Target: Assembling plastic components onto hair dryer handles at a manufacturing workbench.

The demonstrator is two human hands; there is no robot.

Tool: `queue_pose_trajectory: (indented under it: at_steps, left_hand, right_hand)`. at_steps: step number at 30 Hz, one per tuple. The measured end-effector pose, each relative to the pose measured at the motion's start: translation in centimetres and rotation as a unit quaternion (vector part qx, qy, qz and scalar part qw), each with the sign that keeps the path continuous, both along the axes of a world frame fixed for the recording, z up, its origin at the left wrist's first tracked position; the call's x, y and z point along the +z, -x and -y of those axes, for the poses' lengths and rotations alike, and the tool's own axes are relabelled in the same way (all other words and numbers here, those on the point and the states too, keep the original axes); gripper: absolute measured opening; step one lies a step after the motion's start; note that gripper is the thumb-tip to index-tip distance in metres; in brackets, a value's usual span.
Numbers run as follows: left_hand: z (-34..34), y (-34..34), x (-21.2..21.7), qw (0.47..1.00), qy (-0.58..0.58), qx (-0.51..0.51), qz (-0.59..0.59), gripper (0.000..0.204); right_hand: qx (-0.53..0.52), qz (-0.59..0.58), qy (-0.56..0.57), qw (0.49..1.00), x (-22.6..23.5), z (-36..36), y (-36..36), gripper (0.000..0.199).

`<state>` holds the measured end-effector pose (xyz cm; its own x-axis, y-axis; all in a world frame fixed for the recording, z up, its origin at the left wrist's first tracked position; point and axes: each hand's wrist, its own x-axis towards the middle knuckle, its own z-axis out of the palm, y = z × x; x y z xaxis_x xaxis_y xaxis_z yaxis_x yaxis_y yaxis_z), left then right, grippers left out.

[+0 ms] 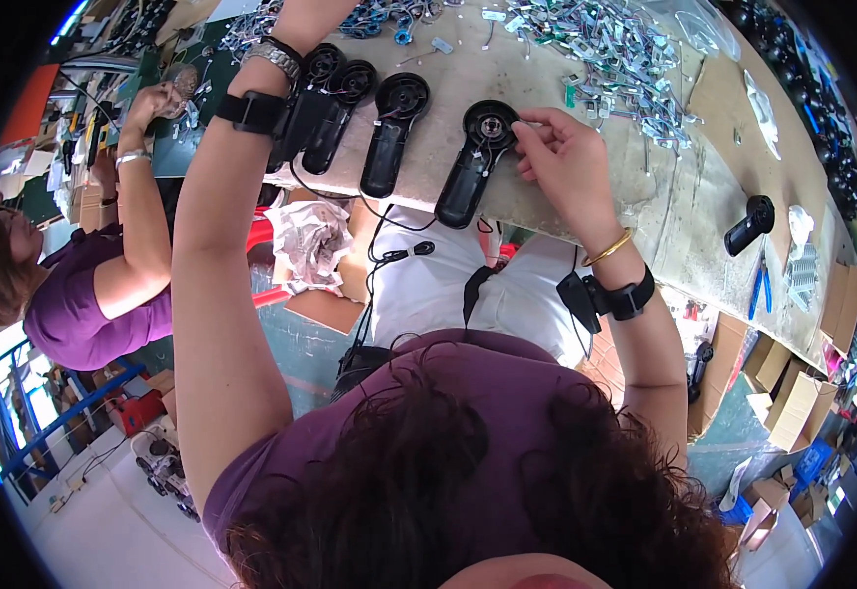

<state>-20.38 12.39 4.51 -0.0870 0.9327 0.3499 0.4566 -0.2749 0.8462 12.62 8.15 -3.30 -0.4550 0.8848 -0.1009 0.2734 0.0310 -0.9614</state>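
Observation:
A black plastic handheld-fan housing half (466, 185) lies on the worktable in front of me, its round head away from me. A small metal-centred part and thin wires show inside the head. My right hand (566, 162) is closed at the head's right rim, thumb and forefinger pinching it. My left hand (312, 22) reaches far forward toward a pile of small wired parts (399, 18); its fingers run out of the picture. To the left lie another housing half (396, 133) and two more close together (335, 108), partly behind my left forearm.
Small green-and-white circuit boards with wires (605, 59) are heaped at the far right. A black fan body (748, 226) and blue-handled pliers (761, 290) lie on the table's right. A co-worker in purple (104, 294) sits at left. A black cable (374, 231) hangs over the front edge.

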Motion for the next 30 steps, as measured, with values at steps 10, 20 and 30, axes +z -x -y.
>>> queue_pose_trajectory:
  at_steps: [10,20,30]
  left_hand:
    - [6.7,-1.8,2.5,0.988,0.001,0.04,0.146,0.021]
    - [11.6,-3.9,-2.0,0.987,0.081,-0.072,0.121,0.019]
    - [11.8,-4.4,-2.2,0.972,-0.012,-0.03,-0.233,0.016]
  right_hand:
    - [-0.017,0.008,-0.005,1.0,-0.1,0.3,-1.0,0.025]
    - [-0.025,0.027,-0.026,0.999,-0.1,0.6,-1.5,0.027]
    - [-0.017,0.034,-0.029,0.999,-0.1,1.2,-1.6,0.027]
